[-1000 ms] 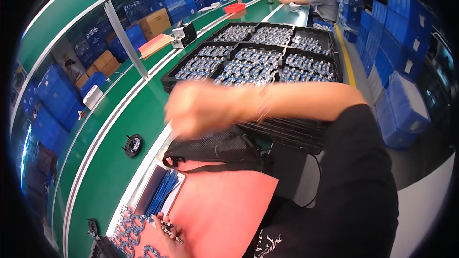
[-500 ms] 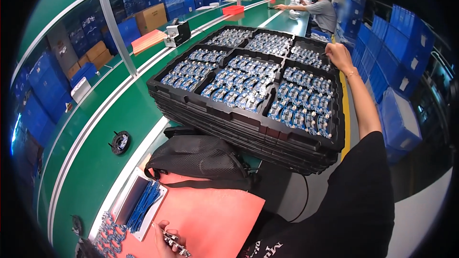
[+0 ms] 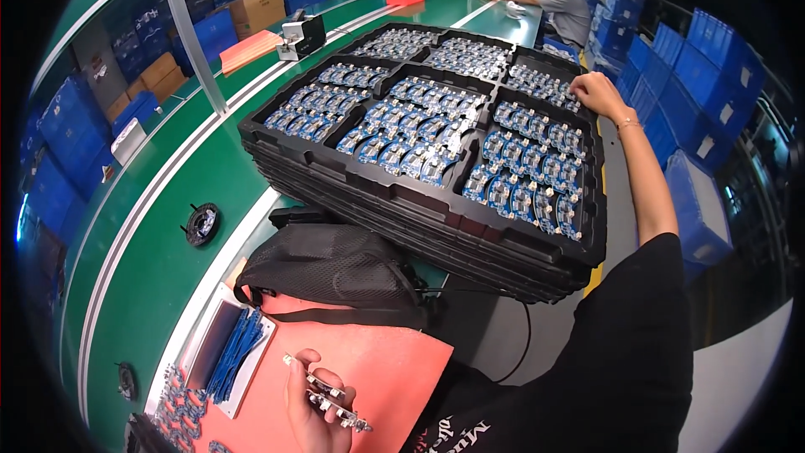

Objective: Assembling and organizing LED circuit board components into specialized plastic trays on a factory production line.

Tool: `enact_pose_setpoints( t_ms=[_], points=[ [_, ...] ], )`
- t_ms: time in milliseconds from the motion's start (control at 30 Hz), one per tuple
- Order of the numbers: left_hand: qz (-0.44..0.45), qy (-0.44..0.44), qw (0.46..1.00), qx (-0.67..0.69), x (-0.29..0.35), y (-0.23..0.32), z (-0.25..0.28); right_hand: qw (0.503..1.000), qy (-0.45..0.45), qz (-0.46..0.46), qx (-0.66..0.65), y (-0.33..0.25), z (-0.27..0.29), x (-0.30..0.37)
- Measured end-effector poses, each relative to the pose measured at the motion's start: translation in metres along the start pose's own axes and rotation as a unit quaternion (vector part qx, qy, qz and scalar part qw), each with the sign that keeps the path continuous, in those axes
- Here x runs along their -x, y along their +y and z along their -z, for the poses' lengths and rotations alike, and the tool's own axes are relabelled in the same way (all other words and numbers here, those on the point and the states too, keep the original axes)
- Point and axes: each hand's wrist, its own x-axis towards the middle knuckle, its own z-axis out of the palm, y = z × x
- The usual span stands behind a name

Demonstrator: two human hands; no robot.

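Your left hand [image 3: 312,407] is clasped around a few narrow, curved circuit boards [image 3: 338,409] with pale components; they lie across your fingers, ends poking out past the grip to the right, at least two, exact count unclear because fingers and overlap cover parts. Your right hand [image 3: 602,94] is well ahead and to the right, fingertips down at the right edge of a black plastic compartment tray [image 3: 530,237], by the blue curved boards [image 3: 537,84] in its rear right compartment; can't tell whether you're pinching one, since the hand blocks the contact point. More of those boards fill the compartments left of and nearer than that grip. Under your left grip: salmon-pink flat mat [image 3: 369,356]. Left of it: white holder with thin blue strips [image 3: 236,356], then loose blue-and-white curved boards [image 3: 180,411], partly lost in the dark lower rim. Ahead of it: black mesh bag [image 3: 327,264], hiding part of the tray stack's lower side. Your left wrist is cut off by the lower edge.
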Motion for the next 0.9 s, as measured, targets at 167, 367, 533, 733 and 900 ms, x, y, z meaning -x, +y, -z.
enact_pose_setpoints(
  t_ms=[167,367,533,733,900],
  points=[
    [-0.025,-0.038,0.999,0.019,-0.010,-0.003,-0.005,0.999,0.013,-0.031,0.038,0.003,0.010,0.000],
    [-0.050,-0.128,0.991,0.009,-0.021,-0.004,-0.029,0.947,0.174,0.041,-0.269,-0.089,0.039,-0.010],
    [-0.036,-0.147,0.986,0.074,-0.038,-0.001,-0.046,0.780,0.022,0.516,-0.354,-0.289,0.091,0.053],
    [-0.052,-0.203,0.978,-0.015,-0.035,-0.011,-0.058,0.723,0.155,0.610,-0.284,-0.319,0.073,0.086],
    [-0.071,-0.182,0.978,-0.068,-0.038,-0.010,-0.057,0.734,0.105,0.617,-0.263,-0.323,0.076,0.087]
  ],
)
